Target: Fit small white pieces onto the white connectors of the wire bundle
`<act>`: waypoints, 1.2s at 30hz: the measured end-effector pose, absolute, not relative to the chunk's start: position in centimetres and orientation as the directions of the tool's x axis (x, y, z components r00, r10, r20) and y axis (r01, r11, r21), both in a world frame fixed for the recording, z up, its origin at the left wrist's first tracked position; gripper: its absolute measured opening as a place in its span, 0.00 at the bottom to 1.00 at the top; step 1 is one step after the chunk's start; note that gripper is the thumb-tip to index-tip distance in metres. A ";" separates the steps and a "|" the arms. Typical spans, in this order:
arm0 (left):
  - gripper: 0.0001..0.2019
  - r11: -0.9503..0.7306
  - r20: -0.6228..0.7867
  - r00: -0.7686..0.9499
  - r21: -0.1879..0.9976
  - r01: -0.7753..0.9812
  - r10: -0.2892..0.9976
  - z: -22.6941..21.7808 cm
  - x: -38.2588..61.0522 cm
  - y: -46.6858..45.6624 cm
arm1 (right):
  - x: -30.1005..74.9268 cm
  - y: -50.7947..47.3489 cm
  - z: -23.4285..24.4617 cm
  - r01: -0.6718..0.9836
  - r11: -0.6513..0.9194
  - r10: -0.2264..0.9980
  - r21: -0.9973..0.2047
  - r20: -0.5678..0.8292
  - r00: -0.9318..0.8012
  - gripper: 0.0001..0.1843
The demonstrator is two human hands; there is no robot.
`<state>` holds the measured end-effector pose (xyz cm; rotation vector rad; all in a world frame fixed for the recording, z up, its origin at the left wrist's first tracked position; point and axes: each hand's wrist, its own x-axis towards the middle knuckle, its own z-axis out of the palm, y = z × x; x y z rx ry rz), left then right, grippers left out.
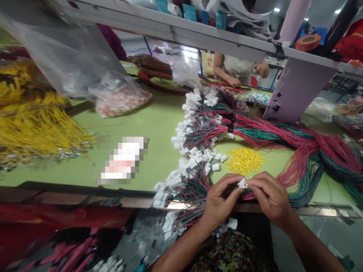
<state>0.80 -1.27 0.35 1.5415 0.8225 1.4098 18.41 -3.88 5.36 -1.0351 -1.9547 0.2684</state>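
**Landmark:** loose yellow heap of tiny plastic pieces [244,160] on pale green work surface [159,124].

**1.** L hand [219,200] & R hand [269,196], bare, both closed to a tight pinch, fingertips meeting on a small white plastic connector [242,183]. Position: just nearer the person than the heap. Close pinch prob. needed bc the piece is so small.

**2.** Long bundle of red & dark green insulated wires [272,132], curving around the heap's far & right sides, w/ many white plastic connectors [184,151] massed left of heap. Ends apparently fanned out so each is easy to pick from. Black tie [231,126] on bundle, beyond heap, seems to keep the wires together.

**3.** Bundle of yellow wires [36,128], far left of heap, metal-tipped ends toward it.

**4.** Clear plastic bag [121,100] of white & orange pieces, beyond & left of heap. Small white label [110,80] on bag: writing too small to read.

**5.** Pixelated white & pink patch [121,160], left of heap: item & any print unreadable.

**6.** Coiled dark red & brown wires [151,66], well beyond heap, set apart from the other bundles.

**7.** Co-worker's hand [234,81] at far side of surface, beyond heap, resting on red wires.

**8.** White shelf [170,28] overhead, beyond heap, carrying teal cards [190,13] & orange tape roll [307,42], apparently stored off the surface.
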 end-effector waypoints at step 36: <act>0.10 -0.563 0.562 0.063 0.826 0.012 0.825 -0.2 1.0 -1.2 | 17.7 -2.4 4.1 -0.034 -0.014 1.000 -0.999 -0.014 -0.026 0.14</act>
